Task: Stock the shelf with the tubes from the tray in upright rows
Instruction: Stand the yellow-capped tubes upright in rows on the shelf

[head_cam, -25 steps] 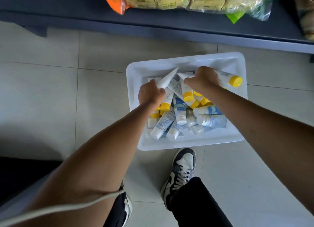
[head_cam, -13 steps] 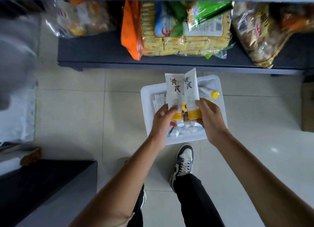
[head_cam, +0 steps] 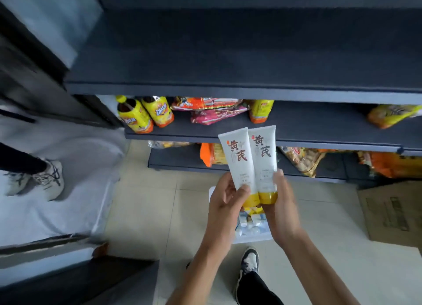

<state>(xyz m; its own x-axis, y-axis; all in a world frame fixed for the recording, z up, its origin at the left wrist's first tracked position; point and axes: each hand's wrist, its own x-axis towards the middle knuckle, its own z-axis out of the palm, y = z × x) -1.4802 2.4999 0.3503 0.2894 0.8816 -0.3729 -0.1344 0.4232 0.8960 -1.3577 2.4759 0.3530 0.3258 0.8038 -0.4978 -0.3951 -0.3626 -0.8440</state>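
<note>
- One camera sits on my head, looking forward and down.
- The dark grey metal shelves (head_cam: 228, 53) are near; the pale tiled floor (head_cam: 148, 213) is well below.

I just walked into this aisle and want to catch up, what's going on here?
A person is stocking a dark shelf unit. Their left-hand grip holds the left tube and their right-hand grip holds the right tube. Both tubes are white, yellow caps down, side by side and touching in front of the shelves. More tubes lie in the white tray on the floor beneath the hands. No tube stands on a shelf in view yet.
</note>
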